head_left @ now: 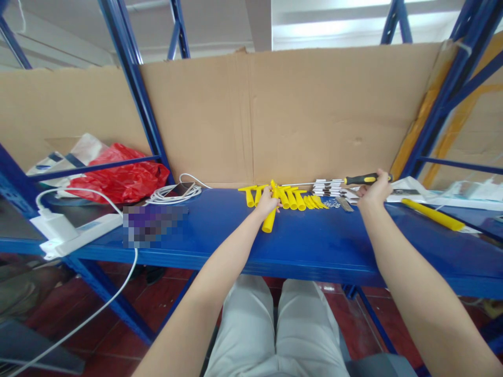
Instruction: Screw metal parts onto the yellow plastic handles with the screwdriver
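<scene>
My left hand (268, 200) is closed around a yellow T-shaped plastic handle (269, 222), its round tube end facing me. In my right hand (376, 189) is a screwdriver (359, 180) with a black and yellow grip. Its long shaft points left and reaches the top of the yellow handle; whether the tip touches a screw there is too small to tell. Several more yellow T-shaped handles (293, 200) lie in a row behind and beside my left hand. Small yellow flat pieces (314, 202) lie to their right, beside tiny metal screws (333, 203).
White-and-dark stacked pieces (327, 187) stand against the cardboard wall (314, 115). A yellow tool (432, 213) lies at right on the blue shelf (314, 246). On the left are a red plastic bag (121, 173), a coiled white cable (168, 195) and a power strip (90, 230).
</scene>
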Demonstrator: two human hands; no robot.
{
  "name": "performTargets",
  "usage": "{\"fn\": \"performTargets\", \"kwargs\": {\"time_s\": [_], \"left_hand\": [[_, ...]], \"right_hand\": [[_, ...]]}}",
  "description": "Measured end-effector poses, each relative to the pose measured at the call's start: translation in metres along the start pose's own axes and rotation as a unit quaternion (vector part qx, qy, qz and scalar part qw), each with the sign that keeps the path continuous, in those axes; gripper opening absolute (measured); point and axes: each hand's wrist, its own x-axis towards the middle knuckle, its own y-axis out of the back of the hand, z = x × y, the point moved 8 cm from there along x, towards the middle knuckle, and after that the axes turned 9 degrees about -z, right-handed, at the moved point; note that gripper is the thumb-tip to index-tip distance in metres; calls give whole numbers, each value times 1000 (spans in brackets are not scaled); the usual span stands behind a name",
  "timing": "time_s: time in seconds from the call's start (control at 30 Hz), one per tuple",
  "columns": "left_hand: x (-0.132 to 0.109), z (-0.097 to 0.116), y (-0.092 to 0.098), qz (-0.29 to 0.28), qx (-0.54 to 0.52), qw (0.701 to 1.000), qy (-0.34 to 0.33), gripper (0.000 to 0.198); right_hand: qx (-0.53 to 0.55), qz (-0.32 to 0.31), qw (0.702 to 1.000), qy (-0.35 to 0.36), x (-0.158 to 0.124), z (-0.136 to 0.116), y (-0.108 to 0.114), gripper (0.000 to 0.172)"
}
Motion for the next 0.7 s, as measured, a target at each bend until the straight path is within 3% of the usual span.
{"fn": "performTargets", "kwargs": {"time_s": [0.7], "left_hand": [[-2, 4, -5, -13, -76, 997, -28, 48]], "right_hand": [[12, -6, 1000, -18, -7, 0, -2, 29]]}}
